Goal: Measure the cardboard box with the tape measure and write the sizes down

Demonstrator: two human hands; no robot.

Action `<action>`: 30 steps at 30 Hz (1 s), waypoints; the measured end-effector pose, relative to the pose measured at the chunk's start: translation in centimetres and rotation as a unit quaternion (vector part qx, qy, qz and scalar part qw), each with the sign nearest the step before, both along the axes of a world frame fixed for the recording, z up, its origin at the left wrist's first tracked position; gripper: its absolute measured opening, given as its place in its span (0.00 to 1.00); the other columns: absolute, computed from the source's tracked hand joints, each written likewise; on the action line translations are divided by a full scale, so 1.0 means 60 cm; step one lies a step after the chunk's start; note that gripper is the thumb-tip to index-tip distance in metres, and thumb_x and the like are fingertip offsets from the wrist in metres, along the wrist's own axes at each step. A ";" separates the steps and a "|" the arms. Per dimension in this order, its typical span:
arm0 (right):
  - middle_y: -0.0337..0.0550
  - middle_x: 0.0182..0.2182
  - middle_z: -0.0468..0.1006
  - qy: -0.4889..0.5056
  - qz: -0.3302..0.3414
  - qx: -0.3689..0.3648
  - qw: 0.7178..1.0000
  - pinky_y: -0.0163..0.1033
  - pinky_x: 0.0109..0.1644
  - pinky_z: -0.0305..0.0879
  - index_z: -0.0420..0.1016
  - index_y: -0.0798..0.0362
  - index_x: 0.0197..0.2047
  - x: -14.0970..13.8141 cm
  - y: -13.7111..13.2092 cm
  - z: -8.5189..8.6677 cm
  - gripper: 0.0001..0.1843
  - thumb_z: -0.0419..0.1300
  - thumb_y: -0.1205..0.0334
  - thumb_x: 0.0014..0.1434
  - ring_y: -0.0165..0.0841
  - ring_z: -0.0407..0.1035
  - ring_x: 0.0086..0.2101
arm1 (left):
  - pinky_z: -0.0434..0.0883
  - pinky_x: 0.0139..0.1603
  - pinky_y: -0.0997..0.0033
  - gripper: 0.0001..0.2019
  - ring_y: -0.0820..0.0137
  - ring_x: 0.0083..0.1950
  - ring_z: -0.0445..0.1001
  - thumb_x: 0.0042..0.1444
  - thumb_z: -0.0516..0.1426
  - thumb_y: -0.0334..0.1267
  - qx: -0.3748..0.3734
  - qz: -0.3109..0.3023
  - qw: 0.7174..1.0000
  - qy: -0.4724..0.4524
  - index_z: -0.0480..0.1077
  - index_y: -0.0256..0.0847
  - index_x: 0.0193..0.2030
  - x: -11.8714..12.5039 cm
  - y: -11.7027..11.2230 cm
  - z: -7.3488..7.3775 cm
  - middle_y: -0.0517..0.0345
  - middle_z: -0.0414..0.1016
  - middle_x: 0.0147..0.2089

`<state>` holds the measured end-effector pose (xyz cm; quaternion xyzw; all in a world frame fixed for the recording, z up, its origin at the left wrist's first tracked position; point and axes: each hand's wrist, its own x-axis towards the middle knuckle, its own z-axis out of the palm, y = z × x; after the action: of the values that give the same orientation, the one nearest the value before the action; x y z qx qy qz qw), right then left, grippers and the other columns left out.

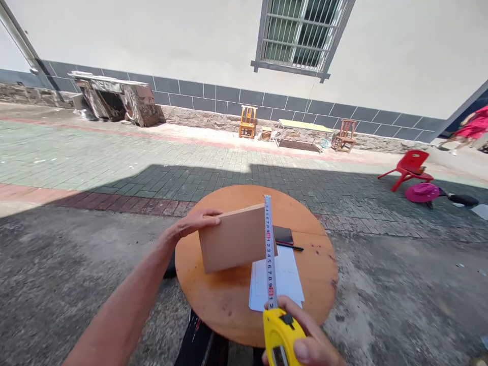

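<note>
My left hand (200,222) grips the upper left edge of a brown cardboard box (236,239), holding it tilted over the round wooden table (224,310). In my right hand (305,330) is a yellow tape measure (282,338), its fingers closed round the case. The blade (269,254) is drawn out and runs away from me along the box's right side, its tip near the box's upper right corner. White sheets of paper (284,277) lie under the blade. Beside them are a black pen (292,247) and a dark phone (283,235), partly behind the blade.
A red chair (412,165) stands at the right, near a magenta hat (422,192). Along the far wall are a wooden chair (248,122), a low yellow-topped table (305,125), another chair (345,135) and a weathered structure (122,99). A person in red (475,124) is at the right edge.
</note>
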<state>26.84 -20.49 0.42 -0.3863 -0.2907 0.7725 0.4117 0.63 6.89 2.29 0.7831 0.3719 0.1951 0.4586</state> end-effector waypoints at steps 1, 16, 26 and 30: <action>0.41 0.37 0.75 -0.007 -0.013 0.008 1.000 0.35 0.35 0.64 0.65 0.47 0.55 0.004 0.008 0.003 0.43 0.71 0.46 0.37 0.36 0.74 0.33 | 0.70 0.49 0.67 0.27 0.54 0.55 0.73 0.52 0.54 0.58 -0.006 0.004 1.000 -0.004 0.75 0.45 0.52 -0.005 0.003 -0.008 0.53 0.76 0.55; 0.40 0.38 0.73 -0.080 -0.044 0.144 0.985 0.38 0.37 0.67 0.67 0.49 0.54 -0.027 0.145 -0.017 0.34 0.69 0.48 0.45 0.36 0.73 0.35 | 0.74 0.46 0.60 0.29 0.50 0.51 0.76 0.49 0.56 0.63 -0.089 0.241 0.966 -0.017 0.76 0.45 0.50 -0.127 -0.034 -0.067 0.51 0.79 0.50; 0.43 0.35 0.75 -0.098 0.009 0.039 0.994 0.36 0.32 0.68 0.66 0.51 0.52 -0.031 0.106 -0.028 0.35 0.65 0.40 0.46 0.39 0.75 0.35 | 0.71 0.53 0.58 0.42 0.53 0.57 0.72 0.46 0.59 0.58 -0.029 0.384 0.923 -0.025 0.62 0.33 0.64 -0.104 -0.067 -0.125 0.38 0.68 0.61; 0.40 0.30 0.75 -0.051 0.099 0.010 0.994 0.34 0.33 0.67 0.71 0.54 0.46 -0.067 0.109 -0.055 0.34 0.68 0.40 0.42 0.32 0.73 0.29 | 0.70 0.54 0.59 0.40 0.55 0.59 0.70 0.53 0.55 0.57 -0.015 0.424 0.903 -0.064 0.53 0.37 0.69 -0.089 -0.139 -0.155 0.40 0.62 0.66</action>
<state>22.85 -13.94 -2.90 -0.3909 -0.3556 0.7857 0.3217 -4.73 -1.45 -6.98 0.5302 0.6418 0.4154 0.3667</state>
